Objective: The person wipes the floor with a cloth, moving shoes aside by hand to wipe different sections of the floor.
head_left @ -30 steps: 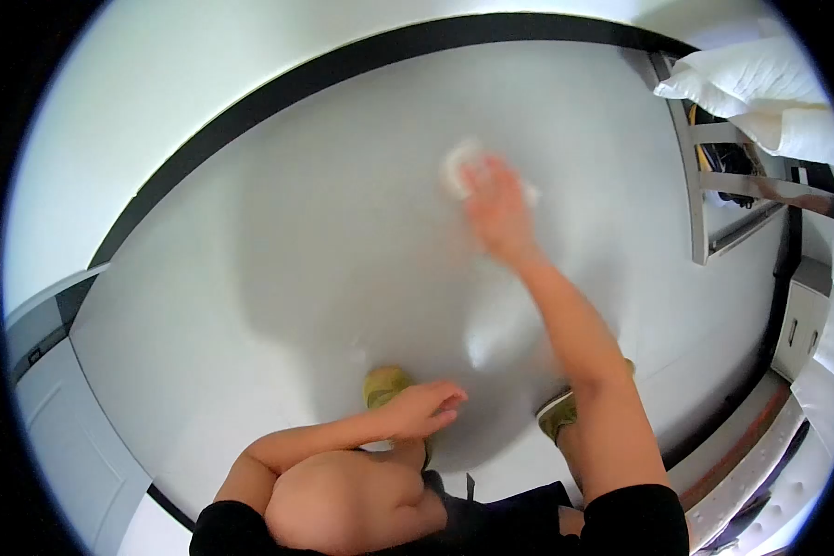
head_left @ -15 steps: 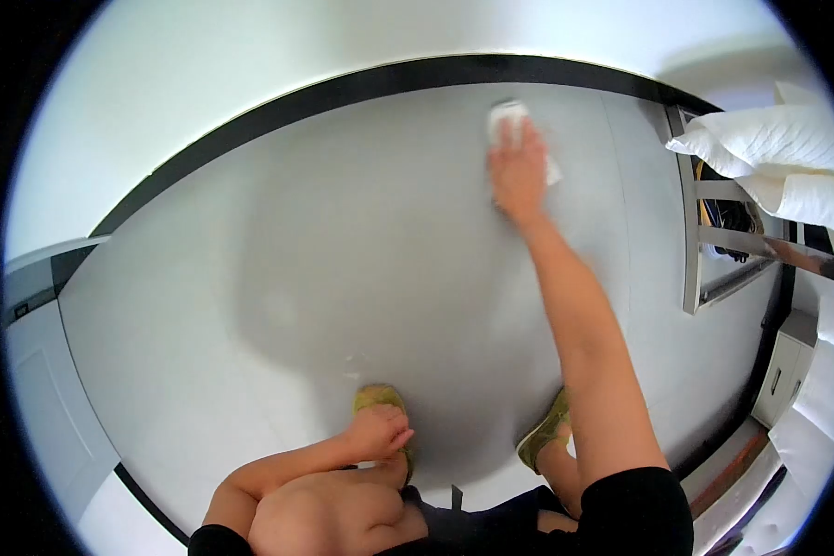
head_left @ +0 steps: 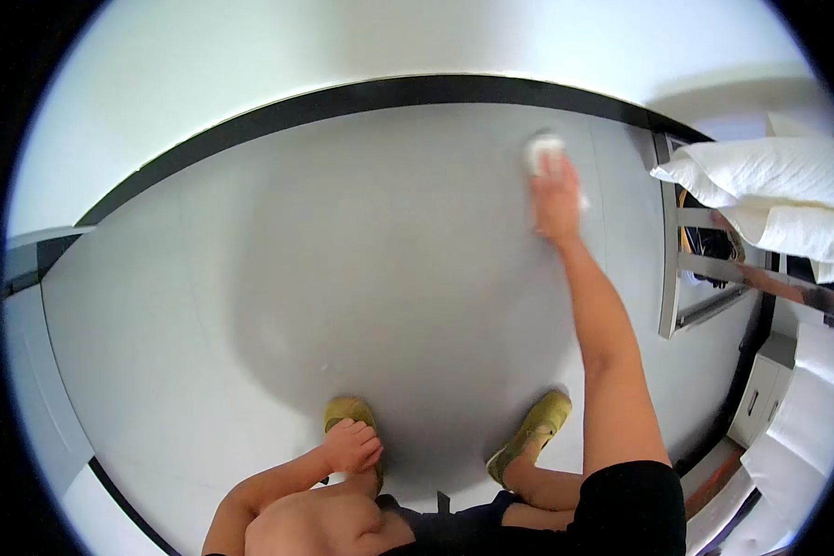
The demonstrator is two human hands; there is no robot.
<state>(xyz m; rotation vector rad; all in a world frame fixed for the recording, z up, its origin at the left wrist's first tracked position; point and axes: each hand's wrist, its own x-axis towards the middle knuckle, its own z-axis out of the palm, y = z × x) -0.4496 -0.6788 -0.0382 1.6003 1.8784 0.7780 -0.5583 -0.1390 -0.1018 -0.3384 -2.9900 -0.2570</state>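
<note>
My right hand [head_left: 557, 202] is stretched far forward on the grey floor [head_left: 407, 241], its fingers pressing down on a white cloth [head_left: 545, 146]. Part of the cloth shows beyond the fingertips, and a bit of its edge at the right side; the rest is under the palm. The hand is slightly blurred. Near my body, my left hand [head_left: 353, 447] rests by my lower leg, above one yellow-green shoe [head_left: 347, 408]. Its fingers are curled in, with nothing visible in them.
A black baseboard [head_left: 417, 91] runs along the white wall ahead. To the right stands a metal frame [head_left: 669, 241] with white bedding [head_left: 759, 176] over it and dark items behind. A small white cabinet [head_left: 759, 394] is farther right. A pale door [head_left: 42, 371] is at left.
My right hand has slid to the right and slightly back toward me with the white cloth under it. The whole view has shifted a little. The left hand stays by my leg.
</note>
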